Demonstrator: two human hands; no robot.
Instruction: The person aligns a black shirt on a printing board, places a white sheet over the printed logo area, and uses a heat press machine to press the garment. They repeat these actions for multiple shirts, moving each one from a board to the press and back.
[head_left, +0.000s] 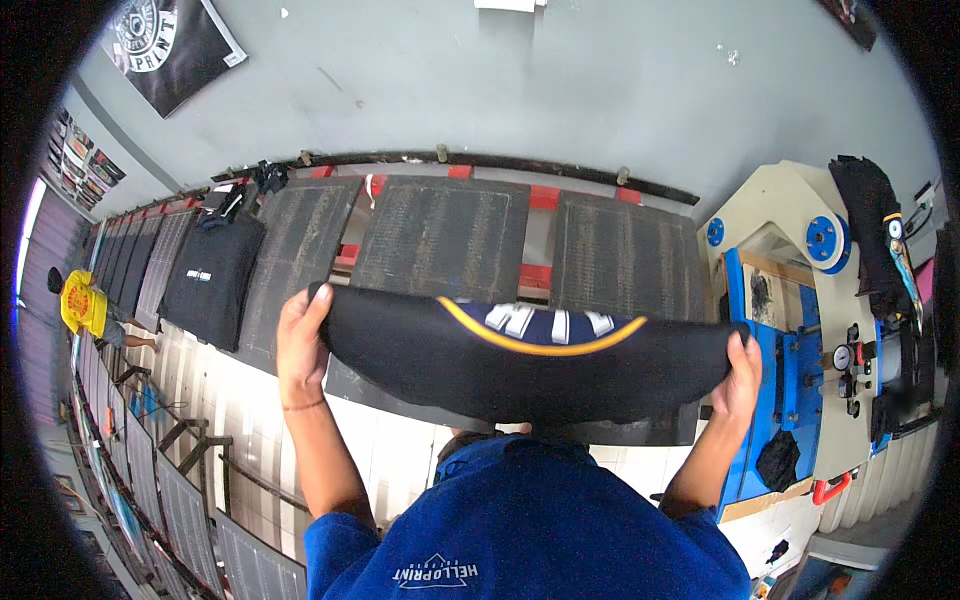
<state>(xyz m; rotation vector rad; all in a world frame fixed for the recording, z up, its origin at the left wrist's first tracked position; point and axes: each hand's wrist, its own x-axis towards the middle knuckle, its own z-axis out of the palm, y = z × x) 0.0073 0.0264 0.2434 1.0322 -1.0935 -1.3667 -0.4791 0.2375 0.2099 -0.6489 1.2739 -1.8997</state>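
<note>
A black printed garment (530, 375) is stretched out in front of my chest, held up between both hands. Its upper edge runs nearly straight across while the lower part sags in a curve. Part of a round print (545, 328) in navy, white and yellow shows along that upper edge; the remainder is folded out of sight. My left hand (304, 345) is closed on one end, thumb on top. At the opposite end, my right hand (738, 372) pinches the cloth, its thumb pointing up. Behind the garment lie the grey flat boards (440, 235).
Further left, a black shirt (212, 285) covers one board. On the right stands a blue and cream press machine (785, 320) with a gauge, and dark garments (870, 230) hang over it. A person in a yellow shirt (84, 303) is far left, beside another row of boards (180, 510).
</note>
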